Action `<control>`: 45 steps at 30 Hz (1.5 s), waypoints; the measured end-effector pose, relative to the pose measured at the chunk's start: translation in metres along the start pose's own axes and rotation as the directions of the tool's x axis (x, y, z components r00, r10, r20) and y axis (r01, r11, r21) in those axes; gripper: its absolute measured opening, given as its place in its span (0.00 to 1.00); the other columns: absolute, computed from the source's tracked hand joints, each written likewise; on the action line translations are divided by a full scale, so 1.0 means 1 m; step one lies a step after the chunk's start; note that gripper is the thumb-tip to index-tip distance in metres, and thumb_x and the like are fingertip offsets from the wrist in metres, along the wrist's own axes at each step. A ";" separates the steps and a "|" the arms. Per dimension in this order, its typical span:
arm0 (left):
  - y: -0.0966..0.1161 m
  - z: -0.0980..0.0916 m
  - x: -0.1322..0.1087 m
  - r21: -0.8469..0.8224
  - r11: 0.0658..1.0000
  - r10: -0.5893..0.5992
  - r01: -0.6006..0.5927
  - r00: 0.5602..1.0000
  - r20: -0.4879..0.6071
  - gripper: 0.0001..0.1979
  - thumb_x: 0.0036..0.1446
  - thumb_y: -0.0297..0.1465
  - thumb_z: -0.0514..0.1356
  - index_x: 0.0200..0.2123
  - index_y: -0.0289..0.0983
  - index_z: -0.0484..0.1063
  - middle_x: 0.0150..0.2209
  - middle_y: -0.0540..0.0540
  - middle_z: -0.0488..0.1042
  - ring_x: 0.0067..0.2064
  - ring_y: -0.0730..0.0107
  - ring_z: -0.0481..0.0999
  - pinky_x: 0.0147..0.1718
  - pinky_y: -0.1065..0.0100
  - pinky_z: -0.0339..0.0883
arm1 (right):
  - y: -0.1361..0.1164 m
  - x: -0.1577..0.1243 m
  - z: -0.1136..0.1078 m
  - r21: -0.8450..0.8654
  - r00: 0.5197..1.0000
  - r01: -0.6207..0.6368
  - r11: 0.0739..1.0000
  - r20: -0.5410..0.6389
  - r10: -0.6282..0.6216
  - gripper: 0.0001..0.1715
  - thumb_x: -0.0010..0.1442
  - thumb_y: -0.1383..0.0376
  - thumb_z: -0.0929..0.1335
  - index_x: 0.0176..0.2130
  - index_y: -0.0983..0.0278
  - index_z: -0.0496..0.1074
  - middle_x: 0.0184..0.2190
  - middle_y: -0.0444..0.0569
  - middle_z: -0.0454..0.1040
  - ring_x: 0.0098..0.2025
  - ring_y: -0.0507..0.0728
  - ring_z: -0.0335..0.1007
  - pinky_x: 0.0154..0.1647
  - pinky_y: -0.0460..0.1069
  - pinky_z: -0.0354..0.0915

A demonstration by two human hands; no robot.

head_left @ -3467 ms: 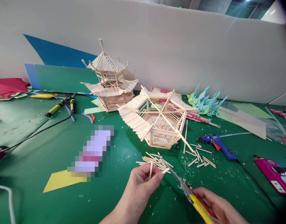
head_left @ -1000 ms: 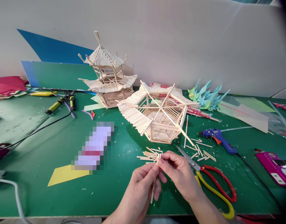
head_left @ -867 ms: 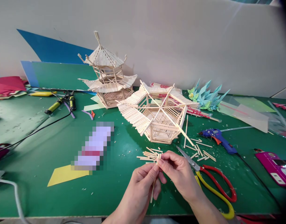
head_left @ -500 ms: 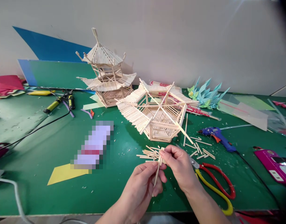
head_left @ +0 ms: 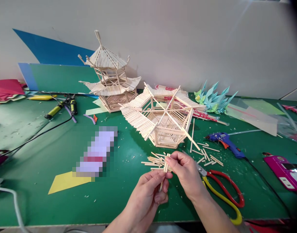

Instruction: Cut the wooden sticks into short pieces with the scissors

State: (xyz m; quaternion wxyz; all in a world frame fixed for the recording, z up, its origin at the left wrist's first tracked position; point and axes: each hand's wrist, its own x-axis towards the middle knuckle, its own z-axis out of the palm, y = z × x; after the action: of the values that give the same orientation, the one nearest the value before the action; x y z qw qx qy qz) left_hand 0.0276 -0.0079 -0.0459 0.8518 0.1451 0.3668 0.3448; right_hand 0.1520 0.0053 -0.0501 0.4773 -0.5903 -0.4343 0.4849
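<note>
Two bare hands, the left [head_left: 148, 187] and the right [head_left: 187, 173], work close together above a green desk [head_left: 109, 202], its front edge running just below them and crossed by both forearms. A pale wall [head_left: 187, 42] closes off the back edge. To the left, a broad stretch of green, flecked with crumbs, reaches to a yellow paper [head_left: 63, 183] and a pixelated rectangular object [head_left: 97, 150]; on the right, scissors [head_left: 202, 171] with red and yellow handles lie just beside the right wrist.

Red-and-white packaging [head_left: 204, 115] lies behind an open hexagonal frame [head_left: 165, 110] of sticks; what it holds is hard to make out. Through the frame's partly covered roof shows a floor of nested sticks.

Each hand's grip is pinched, thumb to fingers, on a few small sticks [head_left: 167, 163], held nearly upright in front of the frame. They are pale, slim and straight, side by side, with one end emerging below the left fingers. A loose stick pile [head_left: 154, 160] lies just beyond.
</note>
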 end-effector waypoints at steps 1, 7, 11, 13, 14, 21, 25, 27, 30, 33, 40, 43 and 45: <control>0.000 -0.001 0.000 0.003 1.000 0.001 -0.001 1.000 -0.001 0.08 0.52 0.29 0.60 0.26 0.29 0.73 0.17 0.52 0.63 0.15 0.86 0.48 0.18 0.74 0.38 | 0.000 0.000 0.000 -0.009 1.000 0.004 1.000 0.003 -0.004 0.17 0.51 0.56 0.67 0.20 0.62 0.60 0.16 0.35 0.52 0.19 0.48 0.45 0.19 0.44 0.47; -0.001 -0.005 0.003 0.047 0.999 0.017 -0.017 1.000 -0.005 0.09 0.50 0.31 0.62 0.25 0.29 0.73 0.16 0.53 0.60 0.16 0.86 0.46 0.18 0.74 0.37 | 0.003 0.003 -0.006 -0.116 0.998 0.054 0.992 0.040 -0.050 0.17 0.54 0.56 0.65 0.21 0.63 0.61 0.17 0.36 0.53 0.21 0.48 0.48 0.20 0.44 0.52; 0.001 -0.010 0.001 0.105 0.992 0.072 -0.066 0.996 -0.053 0.10 0.49 0.32 0.63 0.25 0.29 0.74 0.17 0.54 0.59 0.17 0.85 0.47 0.18 0.75 0.38 | 0.005 0.009 -0.024 -0.295 0.994 0.113 0.949 0.023 -0.111 0.17 0.58 0.56 0.62 0.23 0.61 0.59 0.17 0.36 0.51 0.19 0.49 0.47 0.18 0.44 0.49; 0.003 -0.014 -0.002 0.143 0.985 0.113 -0.099 0.989 -0.093 0.11 0.48 0.34 0.63 0.26 0.29 0.74 0.17 0.54 0.58 0.18 0.84 0.48 0.18 0.75 0.40 | 0.007 0.010 -0.031 -0.433 0.987 0.162 0.887 0.051 -0.155 0.15 0.56 0.58 0.63 0.22 0.61 0.60 0.18 0.37 0.54 0.20 0.50 0.51 0.21 0.45 0.51; 0.005 -0.015 -0.003 0.163 0.980 0.134 -0.115 0.984 -0.114 0.11 0.48 0.34 0.63 0.26 0.29 0.74 0.17 0.54 0.58 0.18 0.84 0.49 0.19 0.75 0.40 | 0.009 0.010 -0.033 -0.503 0.982 0.190 0.843 0.083 -0.172 0.14 0.55 0.60 0.65 0.21 0.61 0.62 0.19 0.39 0.57 0.21 0.50 0.53 0.22 0.46 0.51; 0.012 -0.019 -0.007 0.259 0.942 0.266 -0.213 0.945 -0.189 0.13 0.46 0.37 0.65 0.26 0.30 0.75 0.18 0.53 0.58 0.20 0.82 0.52 0.19 0.76 0.44 | 0.015 0.007 -0.034 -0.764 0.959 0.284 0.579 0.213 -0.189 0.05 0.55 0.62 0.65 0.29 0.59 0.70 0.26 0.44 0.67 0.25 0.54 0.63 0.24 0.47 0.53; 0.013 -0.019 -0.006 0.279 0.933 0.286 -0.229 0.940 -0.186 0.12 0.48 0.37 0.64 0.27 0.32 0.75 0.18 0.53 0.59 0.20 0.81 0.53 0.19 0.76 0.46 | 0.013 -0.014 -0.068 -0.808 0.978 0.209 0.551 0.159 -0.138 0.08 0.59 0.60 0.60 0.32 0.59 0.66 0.25 0.44 0.67 0.22 0.53 0.63 0.22 0.47 0.58; 0.012 -0.019 -0.005 0.296 0.928 0.285 -0.225 0.942 -0.177 0.12 0.48 0.37 0.63 0.27 0.32 0.75 0.19 0.54 0.58 0.20 0.81 0.53 0.19 0.76 0.46 | 0.024 -0.032 -0.098 -0.864 0.993 0.112 0.491 0.085 -0.077 0.09 0.59 0.58 0.59 0.31 0.57 0.65 0.25 0.43 0.69 0.23 0.54 0.66 0.22 0.47 0.62; 0.010 -0.019 -0.003 0.314 0.925 0.274 -0.215 0.949 -0.158 0.13 0.50 0.38 0.62 0.29 0.33 0.75 0.19 0.54 0.57 0.20 0.81 0.52 0.19 0.75 0.45 | 0.052 -0.059 -0.138 -0.938 0.979 0.095 0.333 0.028 -0.200 0.13 0.57 0.56 0.60 0.42 0.58 0.64 0.38 0.50 0.72 0.38 0.59 0.71 0.35 0.51 0.68; 0.006 -0.019 -0.001 0.318 0.926 0.263 -0.206 0.953 -0.150 0.12 0.50 0.38 0.62 0.30 0.33 0.75 0.19 0.55 0.55 0.21 0.81 0.51 0.19 0.75 0.44 | 0.075 -0.073 -0.157 -0.961 0.955 0.114 0.253 0.035 -0.295 0.15 0.57 0.58 0.60 0.43 0.62 0.63 0.37 0.55 0.72 0.38 0.60 0.72 0.35 0.51 0.70; 0.006 -0.026 -0.005 0.326 0.910 0.328 -0.256 0.926 -0.189 0.12 0.52 0.37 0.61 0.29 0.33 0.74 0.19 0.55 0.54 0.21 0.79 0.50 0.19 0.74 0.45 | 0.082 -0.067 -0.166 -0.951 0.940 0.170 0.259 0.078 -0.332 0.12 0.59 0.57 0.58 0.35 0.60 0.66 0.30 0.51 0.75 0.31 0.60 0.74 0.29 0.52 0.70; 0.009 -0.030 -0.007 0.347 0.897 0.362 -0.275 0.907 -0.217 0.12 0.52 0.38 0.61 0.29 0.33 0.73 0.18 0.55 0.54 0.22 0.79 0.50 0.20 0.75 0.46 | 0.081 -0.076 -0.171 -0.875 0.969 0.129 0.467 0.012 -0.245 0.13 0.57 0.56 0.61 0.38 0.59 0.66 0.35 0.51 0.76 0.36 0.59 0.74 0.34 0.49 0.69; 0.009 -0.030 -0.008 0.368 0.886 0.378 -0.281 0.898 -0.224 0.13 0.51 0.39 0.61 0.29 0.33 0.73 0.18 0.55 0.54 0.22 0.78 0.50 0.20 0.75 0.46 | 0.075 -0.085 -0.167 -0.741 0.993 0.013 0.672 -0.069 -0.096 0.15 0.56 0.55 0.63 0.41 0.59 0.66 0.37 0.50 0.75 0.37 0.57 0.73 0.36 0.46 0.67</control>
State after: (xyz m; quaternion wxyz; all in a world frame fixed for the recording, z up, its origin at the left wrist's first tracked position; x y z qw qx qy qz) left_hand -0.0024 -0.0068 -0.0577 0.6809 0.2927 0.5091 0.4375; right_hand 0.3079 -0.1144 -0.0978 0.2340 -0.7434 -0.5856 0.2226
